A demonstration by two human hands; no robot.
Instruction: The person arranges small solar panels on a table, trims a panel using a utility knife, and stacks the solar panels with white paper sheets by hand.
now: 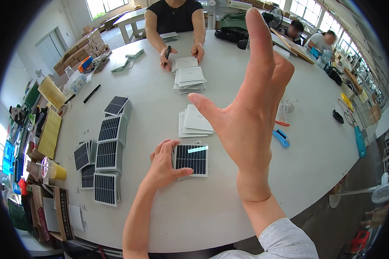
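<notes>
A small square solar panel (196,166) with dark cells and a white border lies in front of me, with the edge of another piece showing behind it. My left hand (161,166) grips its left side, the thumb over the near part of its face and the fingers along the far left edge. My right hand (248,108) is raised close to the camera. Its thumb and index finger are spread apart, nothing shows between them, and the other fingers are partly hidden. Just beyond the panel lies a fanned pile of white squares (195,121).
Stacked solar panels (108,153) stand at the left. Across the table, a person (175,19) holds a black pen (167,54) by white square stacks (190,75). A blue cutter (281,138) lies right, a drink cup (54,169) left, and another black pen (92,93) far left.
</notes>
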